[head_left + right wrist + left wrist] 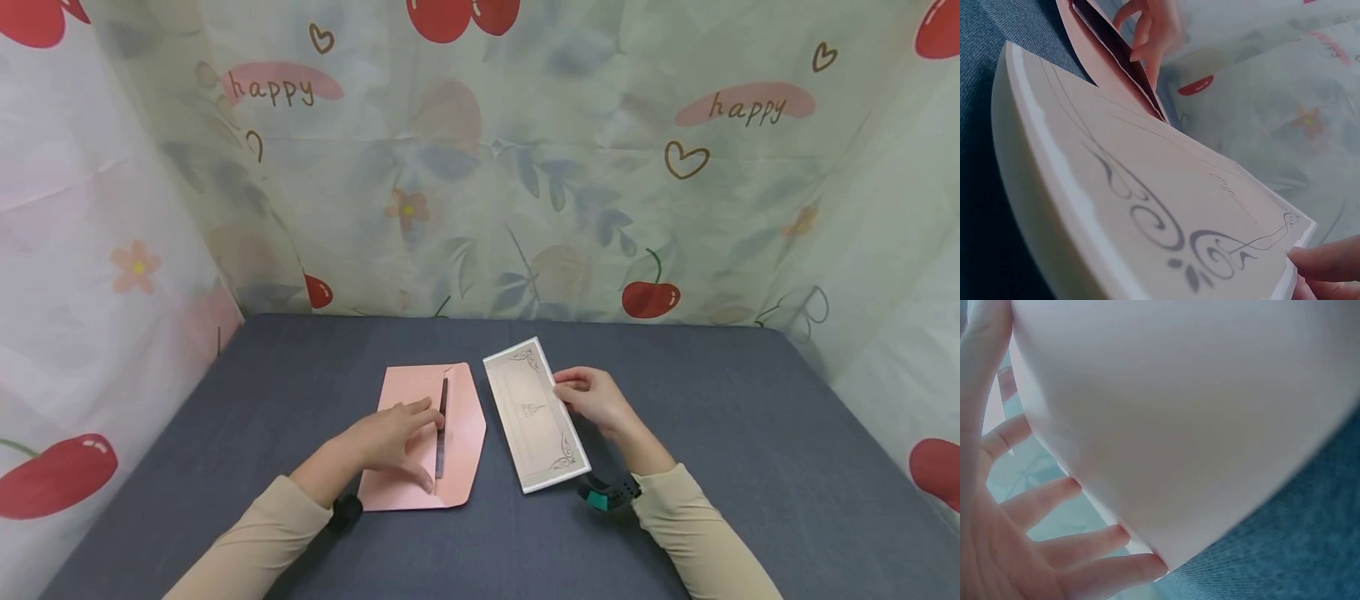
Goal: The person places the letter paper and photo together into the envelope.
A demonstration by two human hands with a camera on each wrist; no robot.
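A pink envelope (pixel 397 379) lies on the table with its flap to the right and its mouth gaping as a dark slit. My left hand (pixel 393 437) grips its front panel at the mouth, thumb and fingertips spread along the edge. The left wrist view shows the panel (pixel 1185 437) bowed up, fingertips along its rim. To the right, a cream card (pixel 534 417) with a white border and grey scroll corners stands tilted beside the envelope. My right hand (pixel 596 400) pinches the card's right edge between thumb and fingers. Up close in the right wrist view, the card (pixel 1147 187) overlaps the envelope.
A dark grey-blue cloth (pixel 675 375) covers the table. Behind and at both sides hangs a printed curtain (pixel 495 167) with cherries, flowers and lettering. Black camera mounts sit at both wrists, the right one (pixel 600 498) with a teal part.
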